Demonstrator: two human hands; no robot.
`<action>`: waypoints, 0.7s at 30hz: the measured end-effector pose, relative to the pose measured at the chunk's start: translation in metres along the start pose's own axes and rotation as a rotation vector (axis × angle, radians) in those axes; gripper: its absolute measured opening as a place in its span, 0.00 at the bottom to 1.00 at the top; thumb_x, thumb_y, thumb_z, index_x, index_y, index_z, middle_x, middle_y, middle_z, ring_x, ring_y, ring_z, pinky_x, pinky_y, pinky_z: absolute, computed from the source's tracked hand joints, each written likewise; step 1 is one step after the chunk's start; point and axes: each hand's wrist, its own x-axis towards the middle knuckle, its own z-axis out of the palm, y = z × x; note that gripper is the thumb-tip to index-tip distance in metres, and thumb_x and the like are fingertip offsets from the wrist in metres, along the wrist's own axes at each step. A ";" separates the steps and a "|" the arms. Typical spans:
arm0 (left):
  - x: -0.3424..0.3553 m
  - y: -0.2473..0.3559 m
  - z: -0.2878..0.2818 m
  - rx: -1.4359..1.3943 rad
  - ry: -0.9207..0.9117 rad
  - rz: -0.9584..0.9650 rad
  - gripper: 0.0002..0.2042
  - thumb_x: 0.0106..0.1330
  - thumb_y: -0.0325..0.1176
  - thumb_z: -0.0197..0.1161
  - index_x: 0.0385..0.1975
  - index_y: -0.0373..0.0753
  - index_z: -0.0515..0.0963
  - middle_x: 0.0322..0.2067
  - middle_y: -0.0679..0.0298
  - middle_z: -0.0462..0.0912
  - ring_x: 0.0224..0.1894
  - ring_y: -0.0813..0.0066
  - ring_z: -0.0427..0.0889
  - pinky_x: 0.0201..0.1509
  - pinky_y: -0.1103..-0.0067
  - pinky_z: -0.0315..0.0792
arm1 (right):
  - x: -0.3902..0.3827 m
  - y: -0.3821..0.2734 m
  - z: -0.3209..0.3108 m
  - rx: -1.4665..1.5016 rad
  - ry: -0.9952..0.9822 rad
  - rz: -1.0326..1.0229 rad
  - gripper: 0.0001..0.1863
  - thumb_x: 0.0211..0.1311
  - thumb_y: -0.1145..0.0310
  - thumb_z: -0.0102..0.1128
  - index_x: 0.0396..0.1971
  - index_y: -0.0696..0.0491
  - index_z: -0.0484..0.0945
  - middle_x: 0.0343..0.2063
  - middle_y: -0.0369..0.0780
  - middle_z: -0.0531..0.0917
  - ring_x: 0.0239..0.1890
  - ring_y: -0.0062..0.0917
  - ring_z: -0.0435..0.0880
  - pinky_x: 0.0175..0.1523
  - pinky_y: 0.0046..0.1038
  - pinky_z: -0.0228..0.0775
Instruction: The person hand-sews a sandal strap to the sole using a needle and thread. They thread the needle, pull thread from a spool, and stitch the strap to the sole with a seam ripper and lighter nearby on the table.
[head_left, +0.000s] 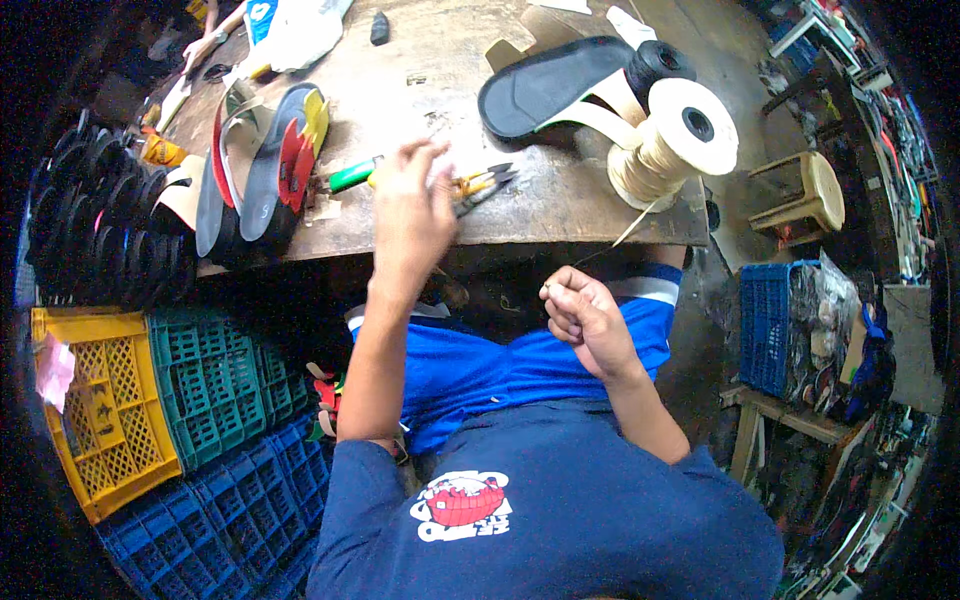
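Observation:
My right hand [590, 318] is closed over my lap, its fingertips pinching a thin thread. That thread [630, 226] runs up to a large cream spool [655, 165] standing at the table's front right. Slightly blurred, my left hand [412, 205] hangs above the table's front edge, fingers bent and apart, and I see nothing held in it. Next to it lie a green-handled tool [352, 176] and a yellow-handled tool with a dark tip [485, 182]. A black sole [550, 85] with cream straps lies behind the spool.
Sandals with red and yellow straps [290, 150] stand at the table's left. Black footwear [100, 215] is piled beyond them. Yellow [105, 400], teal [205, 375] and blue crates [185, 540] sit lower left. A wooden stool [805, 200] and a blue crate [765, 325] are on the right.

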 end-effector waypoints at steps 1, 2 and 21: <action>0.004 -0.014 -0.004 0.151 0.043 -0.002 0.13 0.65 0.26 0.59 0.49 0.36 0.80 0.49 0.50 0.79 0.54 0.50 0.76 0.57 0.61 0.70 | 0.000 0.003 -0.002 -0.099 0.044 -0.017 0.07 0.69 0.67 0.58 0.36 0.56 0.76 0.17 0.26 0.65 0.16 0.08 0.56 0.21 0.15 0.47; 0.008 -0.031 -0.011 0.357 0.033 -0.028 0.13 0.65 0.27 0.58 0.49 0.36 0.79 0.48 0.50 0.79 0.53 0.50 0.76 0.56 0.61 0.71 | -0.001 0.005 -0.004 -0.192 0.090 -0.031 0.07 0.69 0.67 0.59 0.36 0.56 0.76 0.18 0.26 0.66 0.17 0.08 0.57 0.21 0.16 0.47; -0.033 -0.054 -0.068 -0.090 -0.011 -0.419 0.13 0.72 0.29 0.52 0.54 0.34 0.65 0.35 0.52 0.80 0.37 0.59 0.83 0.40 0.68 0.77 | 0.035 0.046 -0.047 -0.387 0.190 -0.169 0.10 0.69 0.70 0.60 0.45 0.56 0.84 0.32 0.33 0.85 0.29 0.11 0.74 0.36 0.17 0.69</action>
